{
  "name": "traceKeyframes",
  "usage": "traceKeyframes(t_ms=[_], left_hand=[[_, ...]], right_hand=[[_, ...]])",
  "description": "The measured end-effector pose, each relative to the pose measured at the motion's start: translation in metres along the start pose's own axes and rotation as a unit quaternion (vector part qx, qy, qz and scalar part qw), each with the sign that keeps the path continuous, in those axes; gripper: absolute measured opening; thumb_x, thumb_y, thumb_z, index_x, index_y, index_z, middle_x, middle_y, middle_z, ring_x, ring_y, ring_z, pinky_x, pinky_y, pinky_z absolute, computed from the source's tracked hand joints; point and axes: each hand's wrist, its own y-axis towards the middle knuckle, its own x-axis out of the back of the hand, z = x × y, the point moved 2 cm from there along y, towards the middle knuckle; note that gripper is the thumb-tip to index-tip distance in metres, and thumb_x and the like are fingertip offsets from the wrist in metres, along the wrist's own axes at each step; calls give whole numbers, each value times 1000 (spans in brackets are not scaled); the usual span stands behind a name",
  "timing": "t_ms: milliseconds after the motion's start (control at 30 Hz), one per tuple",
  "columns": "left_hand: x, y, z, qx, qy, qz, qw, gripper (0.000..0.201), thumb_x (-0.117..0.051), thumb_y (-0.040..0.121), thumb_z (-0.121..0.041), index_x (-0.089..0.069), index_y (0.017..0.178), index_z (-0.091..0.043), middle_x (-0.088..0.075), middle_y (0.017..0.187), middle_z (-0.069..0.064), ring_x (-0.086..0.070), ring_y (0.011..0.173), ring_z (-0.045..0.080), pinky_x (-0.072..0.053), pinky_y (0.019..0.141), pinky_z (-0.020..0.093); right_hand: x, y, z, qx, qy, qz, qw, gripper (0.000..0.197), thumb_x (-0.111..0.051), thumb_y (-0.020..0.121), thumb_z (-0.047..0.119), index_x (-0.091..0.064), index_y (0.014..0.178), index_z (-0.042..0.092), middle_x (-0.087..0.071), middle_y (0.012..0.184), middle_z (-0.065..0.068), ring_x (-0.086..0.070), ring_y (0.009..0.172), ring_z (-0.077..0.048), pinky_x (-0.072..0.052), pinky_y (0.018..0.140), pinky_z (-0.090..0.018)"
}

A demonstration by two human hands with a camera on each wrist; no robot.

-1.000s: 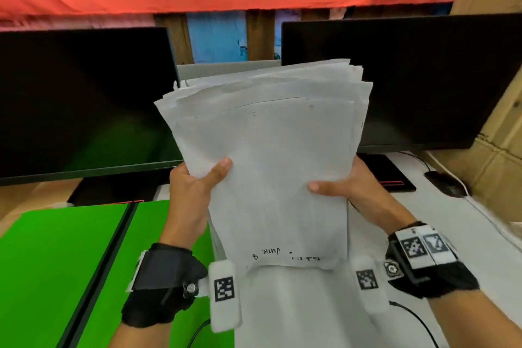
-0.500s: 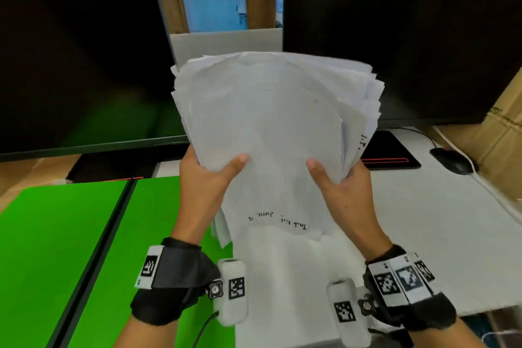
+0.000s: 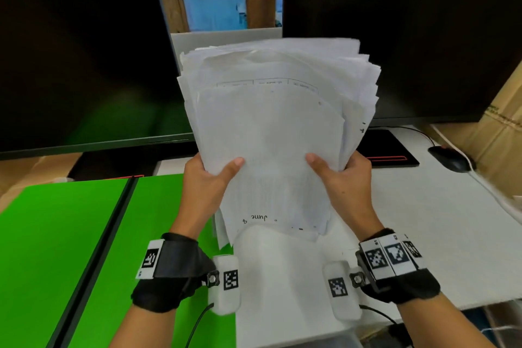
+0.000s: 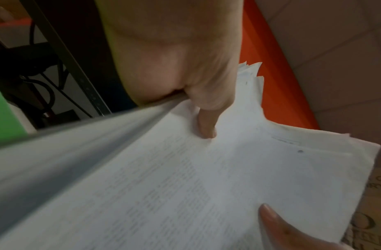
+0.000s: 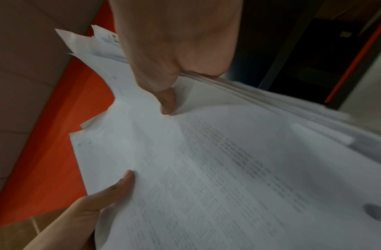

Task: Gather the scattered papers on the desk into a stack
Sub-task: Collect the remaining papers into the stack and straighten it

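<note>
A thick bundle of white papers (image 3: 271, 133) stands nearly upright above the desk, its top edges fanned and uneven, its bottom edge near the white desk mat (image 3: 423, 234). My left hand (image 3: 209, 178) grips the bundle's left side, thumb on the front sheet. My right hand (image 3: 339, 175) grips the right side the same way. In the left wrist view my left hand (image 4: 193, 94) pinches the papers (image 4: 206, 177). The right wrist view shows my right hand (image 5: 172, 79) pinching the papers (image 5: 228, 169). The front sheet bears faint print and handwriting reading "June".
Two dark monitors (image 3: 84, 70) (image 3: 409, 45) stand behind the papers. Green sheets (image 3: 56, 248) cover the desk's left side. A black mouse (image 3: 449, 159) and a black pad (image 3: 387, 150) lie at the right, cardboard boxes (image 3: 497, 127) beyond them.
Both hands shifted lower on the bundle and brought it down toward the desk. The sheets' top edges have fanned out more.
</note>
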Motion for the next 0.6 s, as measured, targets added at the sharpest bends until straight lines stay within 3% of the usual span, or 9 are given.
traceKeyframes(t_ms=[133, 233, 367, 500, 600], left_hand=[[-4, 2, -14, -39, 2, -23, 999, 28, -73, 84, -5, -64, 108, -16, -67, 99, -15, -66, 85, -11, -51, 75, 10], [-7, 2, -23, -63, -8, -28, 998, 27, -73, 84, -4, -62, 106, -17, -68, 98, -13, -67, 84, -9, -51, 74, 11], [-5, -5, -12, -46, -17, -35, 998, 35, -75, 81, 0, -62, 106, -20, -68, 101, -11, -67, 86, -7, -52, 76, 14], [2, -13, 7, -3, -31, -36, 999, 37, -81, 74, -4, -66, 106, -15, -71, 102, -9, -68, 88, -3, -53, 74, 15], [5, -12, 10, 9, -31, -26, 999, 37, -83, 71, -2, -67, 97, -22, -72, 96, -13, -70, 87, -1, -52, 73, 14]], right_hand=[[-9, 7, 14, 31, 3, -5, 999, 37, -78, 77, 6, -61, 106, 21, -66, 95, 14, -67, 87, 5, -54, 76, -14], [-10, 9, 20, 56, 4, -15, 998, 44, -74, 79, 0, -56, 114, 18, -62, 99, 19, -62, 90, 13, -51, 80, -8], [-8, 2, 12, 48, -2, -1, 999, 37, -74, 82, 8, -58, 112, 21, -65, 103, 14, -64, 94, 7, -53, 84, -15], [-3, -5, -7, -19, 7, -8, 1000, 35, -78, 75, 33, -68, 102, 13, -73, 95, 0, -71, 89, -12, -58, 83, -40], [-5, -4, -15, -32, 6, -11, 999, 37, -81, 71, 33, -69, 99, 13, -74, 93, 0, -71, 88, -12, -59, 81, -40]])
